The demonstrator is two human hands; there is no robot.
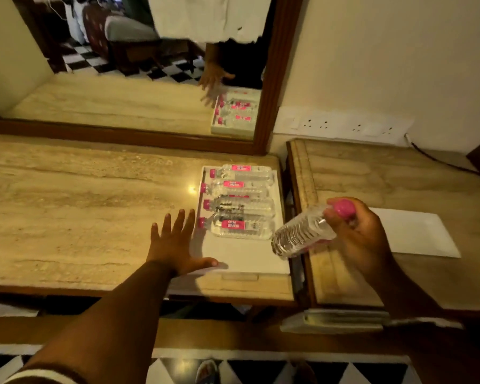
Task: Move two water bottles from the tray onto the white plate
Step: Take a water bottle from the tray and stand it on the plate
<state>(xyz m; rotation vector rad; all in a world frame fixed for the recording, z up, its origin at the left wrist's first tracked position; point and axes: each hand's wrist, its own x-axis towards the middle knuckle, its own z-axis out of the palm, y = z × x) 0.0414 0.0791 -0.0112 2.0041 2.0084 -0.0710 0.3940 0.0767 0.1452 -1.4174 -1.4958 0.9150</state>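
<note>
Clear ribbed plastic water bottle (302,234), glossy pink cap (344,208); polished veined stone counter (81,206); smooth white tray (244,259).

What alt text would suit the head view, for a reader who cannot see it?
The right hand holds a water bottle by its pink cap end, between a white tray and a white plate. Four bottles lie in the tray; the open left hand steadies its edge.

Right hand (363,231) grips a bottle (302,234) — four lie in the tray (247,259).
</note>
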